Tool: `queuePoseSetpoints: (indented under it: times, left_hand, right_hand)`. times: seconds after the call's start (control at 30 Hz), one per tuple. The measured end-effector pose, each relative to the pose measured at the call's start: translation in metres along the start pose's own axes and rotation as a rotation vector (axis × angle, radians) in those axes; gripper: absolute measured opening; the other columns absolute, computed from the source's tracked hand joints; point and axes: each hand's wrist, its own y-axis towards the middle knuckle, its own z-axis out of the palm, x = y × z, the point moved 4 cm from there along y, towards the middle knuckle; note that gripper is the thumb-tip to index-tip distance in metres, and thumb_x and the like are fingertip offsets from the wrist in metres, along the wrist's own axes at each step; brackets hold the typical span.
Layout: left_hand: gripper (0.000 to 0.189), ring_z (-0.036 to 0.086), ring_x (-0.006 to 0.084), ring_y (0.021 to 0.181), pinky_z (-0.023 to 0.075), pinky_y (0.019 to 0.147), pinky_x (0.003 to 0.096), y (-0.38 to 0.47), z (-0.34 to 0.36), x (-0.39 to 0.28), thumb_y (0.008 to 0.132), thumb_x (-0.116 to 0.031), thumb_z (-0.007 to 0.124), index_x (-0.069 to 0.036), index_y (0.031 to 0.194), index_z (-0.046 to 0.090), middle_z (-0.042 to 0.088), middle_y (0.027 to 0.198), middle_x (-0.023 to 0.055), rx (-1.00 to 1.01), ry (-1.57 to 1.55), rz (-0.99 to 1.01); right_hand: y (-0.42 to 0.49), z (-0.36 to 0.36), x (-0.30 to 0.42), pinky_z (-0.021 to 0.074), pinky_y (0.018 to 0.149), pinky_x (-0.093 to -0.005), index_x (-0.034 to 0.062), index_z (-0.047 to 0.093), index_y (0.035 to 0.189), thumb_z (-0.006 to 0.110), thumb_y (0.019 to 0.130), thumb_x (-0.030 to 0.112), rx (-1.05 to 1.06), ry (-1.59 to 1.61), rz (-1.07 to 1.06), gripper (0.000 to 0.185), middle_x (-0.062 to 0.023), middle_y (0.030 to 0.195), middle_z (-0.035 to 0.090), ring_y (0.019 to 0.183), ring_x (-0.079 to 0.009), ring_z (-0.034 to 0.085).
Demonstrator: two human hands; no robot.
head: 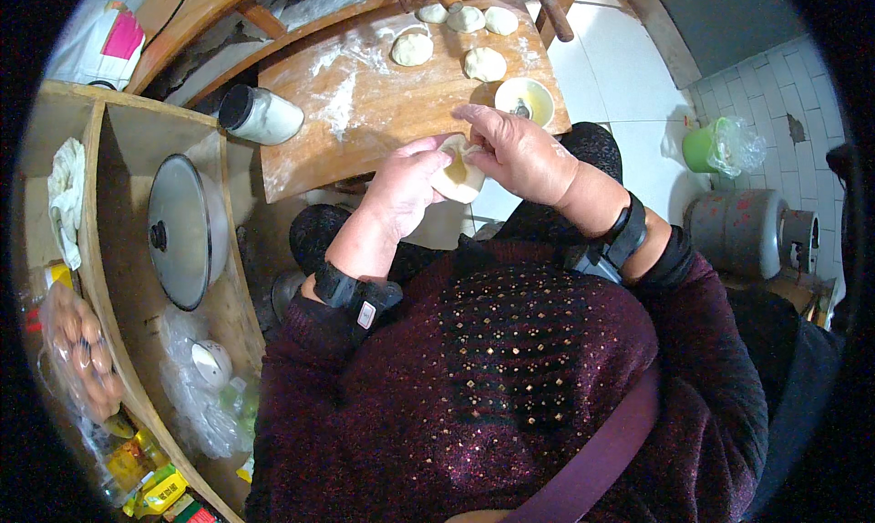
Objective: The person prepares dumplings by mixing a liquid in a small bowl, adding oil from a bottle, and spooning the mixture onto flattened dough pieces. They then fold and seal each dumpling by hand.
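Note:
A small round of dough (459, 184) with a yellowish filling in its middle is held up off the near edge of the wooden board (383, 123). My left hand (409, 181) grips its left side. The fingers of my right hand (523, 154) pinch its upper right rim, with the index finger stretched out above. Just beyond my right hand, a white bowl (540, 95) holds a yellowish substance and a metal utensil. Several pale dough rounds (485, 65) lie at the board's far right. White flour (338, 106) is scattered over the board.
A dark-lidded jar (273, 118) of white powder lies at the board's left. Wooden bars (552, 10) cross the far edge. On the left, a wooden cabinet holds a glass-lidded pot (181, 232) and bagged eggs (78, 338). A green bin (701, 145) and gas cylinder (735, 229) are at right.

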Motion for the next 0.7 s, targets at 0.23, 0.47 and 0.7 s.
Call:
queuePoseSetpoints:
  times: [0.23, 0.47, 0.7]
  left_hand:
    - [0.046, 0.061, 0.0278, 0.110, 0.0510, 0.093, 0.0407, -0.010, 0.000, -0.042, 0.098, -0.027, 0.040, 0.004, 0.131, 0.047, 0.058, 0.123, 0.0179, 0.089, -0.209, 0.251]
    - [0.048, 0.050, 0.0306, 0.122, 0.0374, 0.105, 0.0494, 0.012, 0.006, 0.005, 0.100, -0.034, 0.032, -0.004, 0.134, 0.047, 0.052, 0.134, 0.0156, 0.266, -0.843, 0.210]
    - [0.043, 0.052, 0.0283, 0.120, 0.0390, 0.104, 0.0463, 0.017, -0.003, 0.013, 0.099, -0.031, 0.034, -0.004, 0.129, 0.050, 0.055, 0.129, 0.0129, 0.150, -0.768, 0.116]
  right_hand:
    - [0.001, -0.006, -0.002, 0.0532, 0.065, -0.0327, -0.0013, 0.064, 0.095, 0.067, 0.083, 0.009, -0.238, 0.302, 0.140, 0.016, -0.0118, 0.083, 0.066, 0.073, -0.0227, 0.065]
    - [0.009, 0.015, -0.008, 0.0519, 0.059, -0.0262, -0.0007, 0.065, 0.092, 0.068, 0.086, 0.010, -0.231, 0.632, 0.345, 0.012, -0.0035, 0.075, 0.064, 0.066, -0.0116, 0.061]
    - [0.010, -0.001, 0.007, 0.0520, 0.065, -0.0358, 0.0042, 0.068, 0.096, 0.068, 0.079, 0.009, -0.188, 0.073, -0.069, 0.018, -0.0108, 0.079, 0.063, 0.072, -0.0270, 0.063]
